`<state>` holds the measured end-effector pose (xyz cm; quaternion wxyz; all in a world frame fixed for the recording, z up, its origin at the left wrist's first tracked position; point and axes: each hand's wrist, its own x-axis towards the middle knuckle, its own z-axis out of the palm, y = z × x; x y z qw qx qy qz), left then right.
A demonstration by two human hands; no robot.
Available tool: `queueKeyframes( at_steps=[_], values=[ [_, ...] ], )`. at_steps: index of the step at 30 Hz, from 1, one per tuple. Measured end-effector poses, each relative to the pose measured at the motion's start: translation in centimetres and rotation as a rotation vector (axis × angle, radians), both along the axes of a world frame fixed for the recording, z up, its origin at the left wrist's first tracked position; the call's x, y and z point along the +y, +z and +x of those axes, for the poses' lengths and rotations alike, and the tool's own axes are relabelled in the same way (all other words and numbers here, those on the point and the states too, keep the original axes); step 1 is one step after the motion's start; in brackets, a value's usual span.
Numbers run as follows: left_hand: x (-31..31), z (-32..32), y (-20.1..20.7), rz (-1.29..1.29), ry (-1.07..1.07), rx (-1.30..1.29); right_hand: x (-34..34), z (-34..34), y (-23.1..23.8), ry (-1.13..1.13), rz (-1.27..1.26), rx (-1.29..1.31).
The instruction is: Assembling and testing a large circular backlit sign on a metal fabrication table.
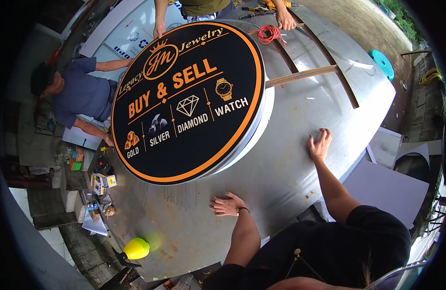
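A large round sign [150,113], black with an orange ring and printed pictures, stands tilted on a metal-topped table [194,241]. My left hand [227,205] rests on the tabletop below the sign's lower right edge, its fingers apart and holding nothing. Farther right, my right hand [321,144] lies on the same metal with fingers spread, apart from the sign. Near it is a brown metal frame [305,75], which joins the sign's right side. At the left, a person in a blue-grey shirt [90,89] touches the sign's edge with both hands.
A second person in an olive top [203,8] has one hand on the sign's upper edge, the other by the frame. Red wire [268,35] lies coiled at the back. A yellow spray bottle [137,248] and small boxes [104,182] sit left. White panels [384,186] lean right.
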<state>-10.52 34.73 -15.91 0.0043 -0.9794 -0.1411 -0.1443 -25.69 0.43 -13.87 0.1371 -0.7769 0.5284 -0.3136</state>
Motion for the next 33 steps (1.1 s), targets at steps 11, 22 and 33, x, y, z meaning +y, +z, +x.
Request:
queueKeyframes(
  at_steps=[11,22,33],
  values=[
    [1.6,0.2,-0.2,-0.093,0.007,0.028,1.8,0.3,-0.9,-0.042,-0.031,0.123],
    [4.3,1.0,-1.1,-0.138,0.0,0.053,4.8,1.0,-1.7,-0.047,-0.056,0.154],
    [7.3,1.9,-2.2,-0.134,0.027,0.028,7.6,2.0,-3.3,-0.048,-0.06,0.15]
  ],
)
